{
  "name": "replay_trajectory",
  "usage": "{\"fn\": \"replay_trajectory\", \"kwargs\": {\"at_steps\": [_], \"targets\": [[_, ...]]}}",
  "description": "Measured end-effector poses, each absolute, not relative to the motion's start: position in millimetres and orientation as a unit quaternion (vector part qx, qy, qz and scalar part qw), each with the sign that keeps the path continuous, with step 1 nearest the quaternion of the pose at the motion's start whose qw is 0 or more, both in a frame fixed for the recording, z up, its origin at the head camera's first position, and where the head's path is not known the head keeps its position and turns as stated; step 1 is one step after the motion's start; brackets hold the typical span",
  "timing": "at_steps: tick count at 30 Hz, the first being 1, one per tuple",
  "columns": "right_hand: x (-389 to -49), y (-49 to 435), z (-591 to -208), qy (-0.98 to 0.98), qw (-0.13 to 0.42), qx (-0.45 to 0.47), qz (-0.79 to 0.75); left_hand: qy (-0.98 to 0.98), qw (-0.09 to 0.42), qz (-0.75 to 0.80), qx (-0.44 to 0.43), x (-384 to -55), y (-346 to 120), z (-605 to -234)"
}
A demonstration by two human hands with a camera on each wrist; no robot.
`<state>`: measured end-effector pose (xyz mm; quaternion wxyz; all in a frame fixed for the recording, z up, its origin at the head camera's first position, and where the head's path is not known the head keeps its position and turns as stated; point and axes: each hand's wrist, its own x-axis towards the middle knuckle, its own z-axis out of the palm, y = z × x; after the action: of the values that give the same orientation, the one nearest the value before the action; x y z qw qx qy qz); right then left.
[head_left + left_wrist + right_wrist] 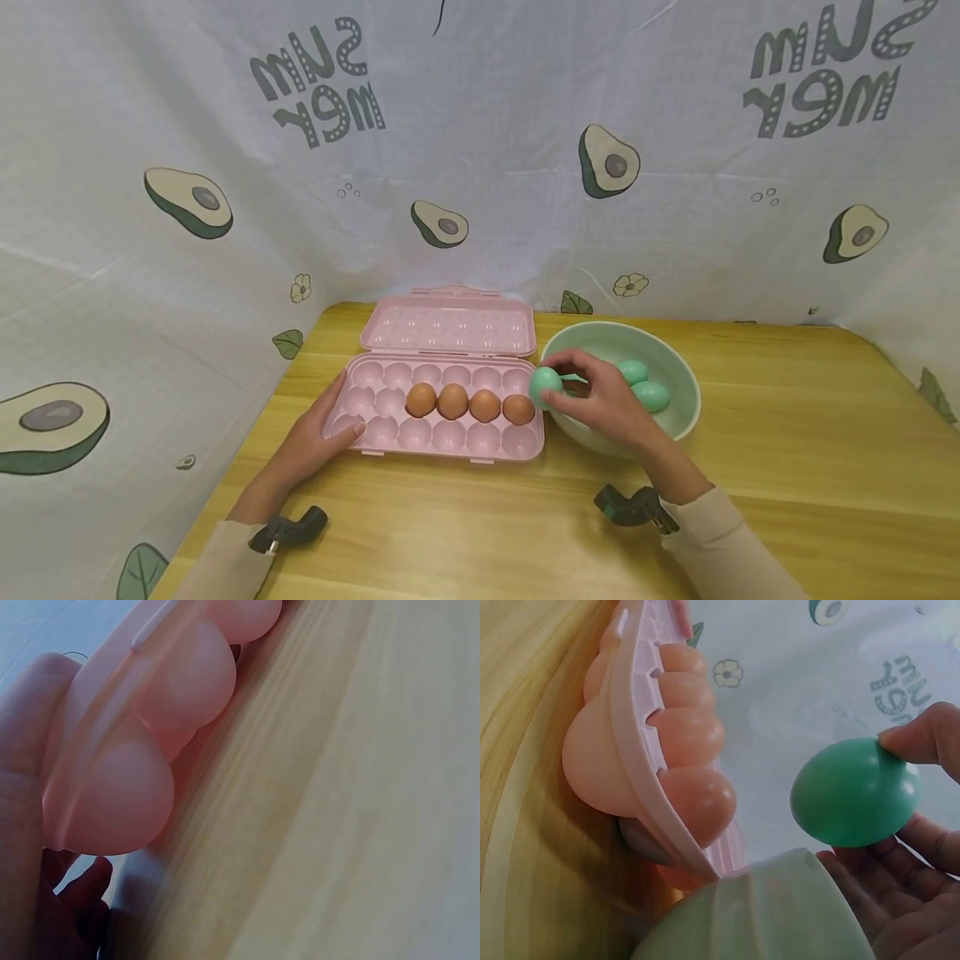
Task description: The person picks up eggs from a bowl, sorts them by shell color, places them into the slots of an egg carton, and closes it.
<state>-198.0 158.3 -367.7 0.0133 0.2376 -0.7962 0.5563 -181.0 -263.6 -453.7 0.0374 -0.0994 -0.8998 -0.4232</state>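
Observation:
A pink egg carton (431,454) lies with its lid (450,325) folded back. Several brown eggs (452,401) fill the right part of its middle row. My left hand (303,442) grips the carton's left end, thumb over the front corner and fingers along the side; the left wrist view shows the carton's rounded cups (112,795) close by. Between thumb and fingers, my right hand (603,400) pinches a green egg (855,793) above the gap between the carton and a pale green bowl (692,408). Two more green eggs (649,396) lie in the bowl.
The carton and bowl stand side by side on a wood-grain table (450,533). Behind and to the sides hangs a white cloth (495,92) printed with avocados and lettering. Dark wrist mounts (288,531) sit on both forearms.

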Motion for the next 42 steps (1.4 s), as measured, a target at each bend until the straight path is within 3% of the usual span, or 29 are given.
{"fn": "replay_trajectory", "kwargs": {"at_steps": [42], "targets": [[-199,153,-383,-0.861,0.040,0.331,0.384,-0.901,0.042,-0.420,-0.102,-181,-264,-452]]}}
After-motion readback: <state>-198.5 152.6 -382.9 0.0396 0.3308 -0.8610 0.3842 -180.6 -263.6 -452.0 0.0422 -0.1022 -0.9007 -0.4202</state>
